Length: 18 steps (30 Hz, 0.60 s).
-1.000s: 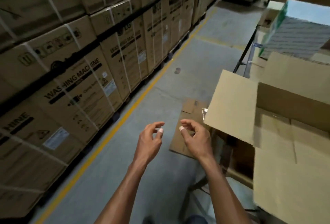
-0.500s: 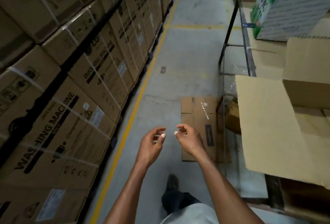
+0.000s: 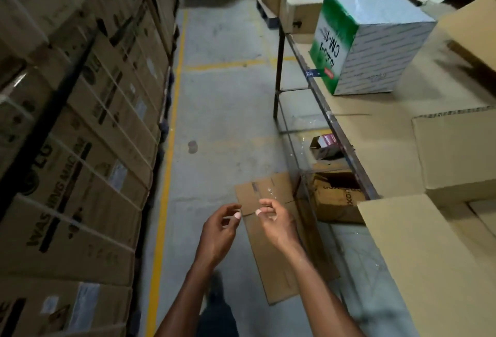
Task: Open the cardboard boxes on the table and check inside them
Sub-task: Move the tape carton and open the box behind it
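Concrete aisle; left hand [image 3: 218, 229], right hand [image 3: 276, 222] loosely curled, empty.

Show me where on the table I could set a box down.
A bare patch of table lies between the green and white box and the open cardboard box. The near end is crowded by that box's flap.

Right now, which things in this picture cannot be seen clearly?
- Open cardboard box, head view: interior cut off by the right edge.
- Green-and-white box: closed, contents hidden.
- Left hand and right hand: whether the fingertips pinch clear tape is too small to tell.
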### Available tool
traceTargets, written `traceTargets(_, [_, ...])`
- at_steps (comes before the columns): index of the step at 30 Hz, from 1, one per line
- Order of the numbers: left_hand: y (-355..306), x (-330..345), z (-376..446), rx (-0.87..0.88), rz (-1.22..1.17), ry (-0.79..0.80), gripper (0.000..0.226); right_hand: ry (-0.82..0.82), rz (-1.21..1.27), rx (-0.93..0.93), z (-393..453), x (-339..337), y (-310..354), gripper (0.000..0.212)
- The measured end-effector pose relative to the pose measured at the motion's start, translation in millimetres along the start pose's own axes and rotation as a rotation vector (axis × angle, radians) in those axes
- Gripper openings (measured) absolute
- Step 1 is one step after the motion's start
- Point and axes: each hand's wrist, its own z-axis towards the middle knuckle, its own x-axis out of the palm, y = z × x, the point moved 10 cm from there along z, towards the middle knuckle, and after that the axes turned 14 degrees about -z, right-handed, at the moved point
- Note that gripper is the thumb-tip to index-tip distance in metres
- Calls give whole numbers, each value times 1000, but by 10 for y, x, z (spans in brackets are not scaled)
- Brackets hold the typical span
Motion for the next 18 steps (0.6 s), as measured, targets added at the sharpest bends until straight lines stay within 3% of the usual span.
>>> traceTargets(10, [-859, 47, 2503, 140, -53, 250, 22, -307, 111, 69, 1611, -698, 889, 25])
traceTargets(18, [-1686, 1037, 3949, 210, 34, 577, 18, -558, 188, 133, 2582, -1754, 1192, 22])
